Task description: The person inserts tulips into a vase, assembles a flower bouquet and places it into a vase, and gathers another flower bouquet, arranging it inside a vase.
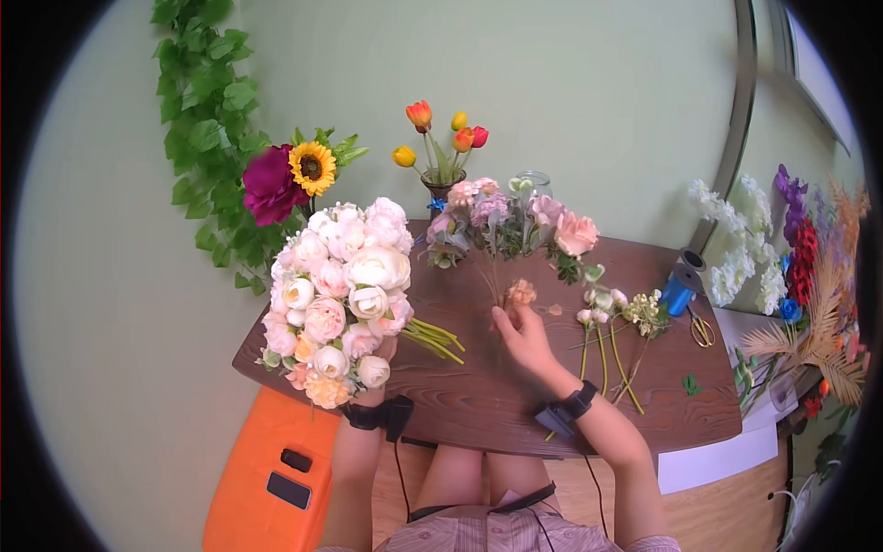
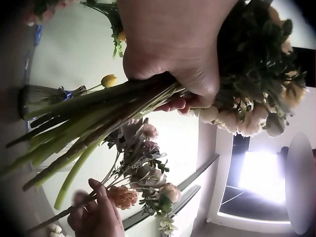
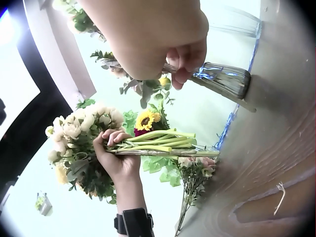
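My left hand grips a full bouquet of white, blush and peach artificial flowers around its stems. In the head view the blooms cover most of that hand, and the green stems stick out to the right. Over the middle of the table, my right hand pinches the thin stems of a looser bunch of pink and mauve flowers with grey-green leaves. A small peach bloom sits right at its fingertips. The two bunches are held side by side, apart at the stems.
On the dark wooden table lie loose white-budded stems, a blue ribbon spool and gold-handled scissors, all to the right. Tulips in a vase and a glass jar stand behind. A sunflower rises back left.
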A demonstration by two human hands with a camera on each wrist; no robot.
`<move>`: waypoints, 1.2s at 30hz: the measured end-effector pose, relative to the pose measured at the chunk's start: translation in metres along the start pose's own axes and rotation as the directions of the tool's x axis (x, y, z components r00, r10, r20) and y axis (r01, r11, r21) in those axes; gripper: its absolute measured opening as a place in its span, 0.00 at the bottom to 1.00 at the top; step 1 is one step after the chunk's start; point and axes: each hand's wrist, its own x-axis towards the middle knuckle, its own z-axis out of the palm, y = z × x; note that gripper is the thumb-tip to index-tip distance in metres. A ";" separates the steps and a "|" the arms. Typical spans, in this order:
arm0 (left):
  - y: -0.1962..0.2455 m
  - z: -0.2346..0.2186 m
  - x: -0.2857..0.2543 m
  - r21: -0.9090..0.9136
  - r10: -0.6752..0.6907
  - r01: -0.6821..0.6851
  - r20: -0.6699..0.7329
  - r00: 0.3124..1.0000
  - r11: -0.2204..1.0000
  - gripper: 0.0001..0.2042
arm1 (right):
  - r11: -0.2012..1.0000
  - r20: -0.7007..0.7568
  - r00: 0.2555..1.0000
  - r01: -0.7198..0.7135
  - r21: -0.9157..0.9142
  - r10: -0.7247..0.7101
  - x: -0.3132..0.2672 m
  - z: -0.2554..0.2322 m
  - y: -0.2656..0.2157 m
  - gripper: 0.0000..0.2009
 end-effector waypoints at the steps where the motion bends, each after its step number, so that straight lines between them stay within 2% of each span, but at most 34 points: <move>1: -0.001 0.002 -0.007 -0.024 0.002 -0.002 0.000 1.000 1.000 0.16 | 1.000 -0.001 1.000 0.000 0.001 0.000 -0.001 -0.001 -0.008 0.05; 3: 0.003 0.000 0.001 -0.072 0.004 -0.004 -0.001 1.000 0.997 0.16 | 0.995 -0.005 1.000 -0.008 0.097 0.008 -0.001 -0.004 -0.027 0.08; 7: -0.003 0.002 -0.001 -0.165 0.008 -0.009 -0.006 1.000 0.986 0.16 | 0.997 -0.014 1.000 0.003 0.071 -0.002 -0.002 -0.004 -0.021 0.09; 8: -0.010 0.001 -0.120 -0.188 0.009 -0.011 -0.008 1.000 0.982 0.16 | 0.994 -0.003 1.000 -0.002 0.109 0.002 -0.002 -0.004 -0.021 0.09; 11: -0.007 0.002 -0.120 -0.257 0.013 -0.015 -0.010 1.000 0.966 0.16 | 0.988 0.003 1.000 0.017 0.156 -0.018 -0.004 -0.004 -0.028 0.08; 13: 0.027 0.039 -0.112 -0.273 0.057 -0.065 -0.037 0.998 0.960 0.19 | 0.986 -0.003 0.999 0.040 0.164 -0.040 -0.006 -0.005 -0.036 0.08; 15: 0.037 0.056 -0.108 -0.290 0.100 -0.114 -0.064 0.993 0.950 0.22 | 0.989 -0.018 0.993 0.118 0.095 -0.116 -0.008 -0.004 -0.044 0.07; 18: 0.029 0.056 -0.112 -0.354 0.052 -0.082 -0.094 0.994 0.932 0.25 | 0.993 -0.027 0.995 0.094 0.075 -0.093 -0.010 -0.002 -0.051 0.08; 20: 0.015 0.050 -0.115 -0.324 -0.046 0.000 -0.137 0.989 0.946 0.26 | 0.994 -0.024 0.998 0.065 0.088 -0.063 -0.012 -0.001 -0.059 0.08; 22: 0.015 0.054 -0.114 -0.342 -0.064 0.021 -0.113 0.992 0.939 0.26 | 0.994 -0.019 0.999 0.035 0.103 -0.033 -0.012 0.002 -0.063 0.08; 24: 0.013 0.059 -0.114 -0.358 -0.080 0.043 -0.089 0.993 0.933 0.26 | 0.985 -0.067 0.993 0.109 0.132 -0.101 -0.011 0.004 -0.064 0.08; 26: 0.009 0.062 -0.113 -0.499 0.000 -0.004 -0.007 1.000 0.867 0.26 | 0.986 -0.021 0.996 0.094 0.139 -0.092 -0.011 0.003 -0.064 0.09; 27: 0.008 0.064 -0.113 -0.498 -0.001 -0.002 -0.006 1.000 0.867 0.26 | 0.986 0.025 0.996 0.079 0.145 -0.083 -0.011 0.003 -0.064 0.10; 28: 0.012 0.068 -0.113 -0.418 -0.070 0.038 -0.060 0.996 0.908 0.25 | 0.986 0.023 0.996 0.078 0.147 -0.082 -0.010 0.004 -0.062 0.10; 29: 0.015 0.071 -0.113 -0.336 -0.133 0.085 -0.120 0.984 0.938 0.24 | 0.978 -0.026 0.985 0.171 0.122 -0.169 -0.008 0.007 -0.058 0.11; 30: 0.019 0.072 -0.113 -0.334 -0.134 0.088 -0.119 0.984 0.938 0.24 | 0.961 -0.074 0.964 0.262 0.093 -0.256 -0.007 0.009 -0.056 0.12; 31: 0.022 0.072 -0.110 -0.382 -0.146 0.119 -0.043 0.988 0.916 0.23 | 0.961 -0.077 0.964 0.261 0.095 -0.255 -0.006 0.009 -0.061 0.12; 32: 0.023 0.072 -0.109 -0.426 -0.155 0.155 0.034 0.987 0.891 0.22 | 0.970 -0.030 0.988 0.155 0.187 -0.152 -0.005 0.009 -0.069 0.11; 33: 0.012 0.066 -0.113 -0.424 -0.159 0.159 0.037 0.987 0.891 0.22 | 0.961 0.027 0.998 0.042 0.273 -0.051 -0.004 0.009 -0.074 0.10; 34: -0.001 0.065 -0.100 -0.392 -0.159 0.152 0.014 0.987 0.907 0.22 | 0.960 0.024 0.999 0.039 0.276 -0.048 -0.001 0.009 -0.074 0.10; 36: -0.026 0.065 -0.081 -0.326 -0.161 0.141 -0.036 0.986 0.935 0.23 | 0.899 0.136 0.982 -0.174 0.402 0.129 0.008 0.009 -0.073 0.08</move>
